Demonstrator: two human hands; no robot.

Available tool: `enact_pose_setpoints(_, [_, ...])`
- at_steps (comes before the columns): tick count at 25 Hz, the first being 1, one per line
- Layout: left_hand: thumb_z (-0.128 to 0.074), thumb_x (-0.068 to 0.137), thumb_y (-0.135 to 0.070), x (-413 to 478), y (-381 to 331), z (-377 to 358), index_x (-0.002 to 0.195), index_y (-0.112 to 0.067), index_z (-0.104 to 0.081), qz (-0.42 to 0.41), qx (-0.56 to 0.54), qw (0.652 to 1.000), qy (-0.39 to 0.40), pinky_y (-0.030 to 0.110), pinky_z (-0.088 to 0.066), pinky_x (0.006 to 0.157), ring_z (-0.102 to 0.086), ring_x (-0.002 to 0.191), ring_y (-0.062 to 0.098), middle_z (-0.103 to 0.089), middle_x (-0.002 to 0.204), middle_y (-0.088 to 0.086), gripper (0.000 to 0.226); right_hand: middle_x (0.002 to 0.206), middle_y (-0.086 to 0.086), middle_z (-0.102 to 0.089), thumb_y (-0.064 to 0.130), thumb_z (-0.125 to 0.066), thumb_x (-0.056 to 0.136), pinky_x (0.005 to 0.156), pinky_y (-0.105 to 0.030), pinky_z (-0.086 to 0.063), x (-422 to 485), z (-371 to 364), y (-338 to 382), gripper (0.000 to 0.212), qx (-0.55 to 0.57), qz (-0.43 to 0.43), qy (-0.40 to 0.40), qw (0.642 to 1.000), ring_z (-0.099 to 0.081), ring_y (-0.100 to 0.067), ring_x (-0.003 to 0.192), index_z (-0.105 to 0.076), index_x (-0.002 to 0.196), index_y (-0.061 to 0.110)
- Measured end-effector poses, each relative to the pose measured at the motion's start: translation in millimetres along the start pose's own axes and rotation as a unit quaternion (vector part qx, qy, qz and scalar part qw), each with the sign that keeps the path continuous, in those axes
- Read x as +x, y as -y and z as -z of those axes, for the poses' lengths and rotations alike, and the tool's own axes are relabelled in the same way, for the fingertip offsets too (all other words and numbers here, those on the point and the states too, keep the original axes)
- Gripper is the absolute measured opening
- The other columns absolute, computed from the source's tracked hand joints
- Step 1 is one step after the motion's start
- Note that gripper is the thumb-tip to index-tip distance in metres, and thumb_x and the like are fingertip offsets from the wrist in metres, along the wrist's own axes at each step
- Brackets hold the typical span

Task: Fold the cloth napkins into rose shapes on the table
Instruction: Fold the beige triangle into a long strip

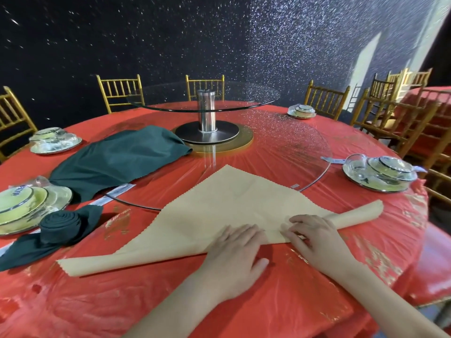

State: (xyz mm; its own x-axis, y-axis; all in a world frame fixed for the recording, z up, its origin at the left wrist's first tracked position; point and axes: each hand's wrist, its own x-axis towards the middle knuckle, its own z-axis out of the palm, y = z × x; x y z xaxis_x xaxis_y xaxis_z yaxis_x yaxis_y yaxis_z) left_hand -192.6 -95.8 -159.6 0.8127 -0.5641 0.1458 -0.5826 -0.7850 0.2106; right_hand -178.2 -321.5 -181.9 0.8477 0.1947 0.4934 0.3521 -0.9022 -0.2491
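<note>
Beige napkin [219, 203] partly rolled: left hand [234, 250] lies flat on it, right hand [314, 236] curls over its roll. Left of it, 1 rose [61, 225] done, 1 green napkin [117, 159] unfolded.

Open red counter [97, 301] lies at 6 o'clock from the tan napkin [219, 211], so a hand can slide there. At 9 o'clock a rolled green napkin [59, 224] and wrapped dishes [22, 211] block the way. At 12 o'clock stands the glass turntable [305, 147]. At 2 o'clock sits another dish set [380, 173].
</note>
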Motion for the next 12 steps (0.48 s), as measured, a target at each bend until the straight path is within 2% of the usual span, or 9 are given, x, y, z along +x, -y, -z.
enact_pose_setpoints(3, [0.009, 0.071, -0.063, 28, -15, -13, 0.151, -0.017, -0.005, -0.022, 0.048, 0.998, 0.03, 0.034, 0.011, 0.114, 0.003, 0.146, 0.012, -0.003, 0.16, 0.0, 0.093, 0.112, 0.002, -0.068, 0.048, -0.043, 0.086, 0.099, -0.042, -0.043, -4, -1, 0, 0.041, 0.0, -0.001, 0.031, 1.0, -0.061, -0.014, 0.11, -0.071, 0.095, 0.019])
enact_pose_setpoints(5, [0.012, 0.068, -0.065, 32, -14, -19, 0.151, -0.016, -0.002, -0.026, 0.059, 0.997, 0.052, 0.036, 0.009, 0.116, 0.007, 0.145, 0.011, 0.002, 0.16, 0.0, 0.097, 0.129, 0.003, -0.058, 0.057, -0.033, 0.085, 0.113, -0.027, -0.022, -4, 0, 1, 0.06, 0.016, -0.03, 0.09, 0.995, -0.046, -0.01, 0.128, -0.061, 0.12, 0.016])
enact_pose_setpoints(7, [0.012, 0.069, -0.066, 32, -13, -23, 0.151, -0.018, 0.001, -0.028, 0.058, 0.996, 0.056, 0.036, 0.007, 0.118, 0.011, 0.145, 0.01, 0.006, 0.159, -0.002, 0.096, 0.144, 0.007, -0.042, 0.068, -0.021, 0.082, 0.111, -0.014, -0.004, -4, 1, 1, 0.079, 0.016, -0.047, 0.139, 0.989, -0.028, -0.004, 0.138, -0.043, 0.138, 0.017])
enact_pose_setpoints(9, [0.012, 0.07, -0.067, 31, -11, -24, 0.151, -0.019, 0.003, -0.026, 0.051, 0.997, 0.056, 0.036, 0.006, 0.118, 0.012, 0.144, 0.008, 0.008, 0.159, -0.003, 0.095, 0.153, 0.008, -0.024, 0.079, -0.005, 0.077, 0.112, -0.017, 0.002, -3, 3, 1, 0.092, -0.013, -0.043, 0.183, 0.982, -0.011, -0.003, 0.142, -0.025, 0.147, 0.023])
enact_pose_setpoints(12, [0.009, 0.074, -0.068, 31, -11, -23, 0.151, -0.019, 0.006, -0.018, 0.054, 0.996, 0.068, 0.036, 0.007, 0.118, 0.014, 0.144, 0.008, 0.01, 0.159, -0.004, 0.091, 0.157, 0.01, -0.003, 0.08, 0.016, 0.068, 0.115, -0.029, 0.005, -5, 10, -4, 0.093, -0.069, -0.048, 0.229, 0.97, 0.005, -0.007, 0.144, -0.011, 0.148, 0.041])
